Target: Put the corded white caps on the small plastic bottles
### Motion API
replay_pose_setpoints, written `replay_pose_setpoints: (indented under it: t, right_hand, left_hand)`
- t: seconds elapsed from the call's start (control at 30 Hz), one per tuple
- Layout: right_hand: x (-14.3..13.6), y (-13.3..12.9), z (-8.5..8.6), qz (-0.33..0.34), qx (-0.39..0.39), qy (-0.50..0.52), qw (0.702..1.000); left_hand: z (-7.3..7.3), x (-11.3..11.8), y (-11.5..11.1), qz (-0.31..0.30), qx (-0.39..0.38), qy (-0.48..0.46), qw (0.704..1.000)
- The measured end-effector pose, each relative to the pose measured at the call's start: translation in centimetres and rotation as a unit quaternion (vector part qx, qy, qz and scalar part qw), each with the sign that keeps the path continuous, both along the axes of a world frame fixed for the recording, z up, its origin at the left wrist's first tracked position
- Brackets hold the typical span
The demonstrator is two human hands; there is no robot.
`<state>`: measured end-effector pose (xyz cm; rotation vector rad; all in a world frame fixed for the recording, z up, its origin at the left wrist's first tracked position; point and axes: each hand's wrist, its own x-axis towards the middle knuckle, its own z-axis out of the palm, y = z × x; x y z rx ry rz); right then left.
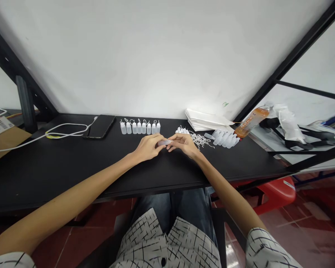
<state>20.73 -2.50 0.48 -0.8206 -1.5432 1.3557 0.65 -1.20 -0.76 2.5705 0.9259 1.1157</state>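
Note:
My left hand [149, 147] is closed around a small translucent dropper bottle [163, 142], which lies sideways above the table with its mouth end to the right. At that end, my right hand [184, 144] pinches a small white nozzle piece [170, 141], partly hidden by the fingertips. Just behind the right hand are a cluster of white nozzle parts [182, 130] and a tangle of white cap straps [201, 140]. Farther right, several uncapped translucent bottles [225, 138] lie side by side. Behind my left hand stands a row of capped dropper bottles [139, 127].
A black phone [100, 126] and a white cable [69, 128] lie on the left of the black table [58, 167], with a cardboard box [8, 139] at its far left. White sheets [208, 120] sit by the wall. An orange drink bottle [252, 121] lies tilted at the right edge.

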Motion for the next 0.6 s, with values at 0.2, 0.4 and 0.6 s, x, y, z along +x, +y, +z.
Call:
replay_pose_setpoints:
  t: [0.2, 0.4, 0.6]
  right_hand:
    - [0.07, 0.03, -0.13, -0.013, -0.015, 0.016, 1.0]
    - [0.21, 0.25, -0.35, -0.01, -0.026, 0.033, 0.999]
    - [0.27, 0.24, -0.31, -0.003, -0.027, 0.032, 0.999]
  left_hand:
    - [-0.02, -0.01, -0.15, 0.007, 0.107, 0.032, 0.994]
    - [-0.18, -0.03, 0.03, 0.008, 0.216, 0.062, 0.974]
    - [0.21, -0.02, -0.43, 0.021, 0.281, 0.101, 0.954]
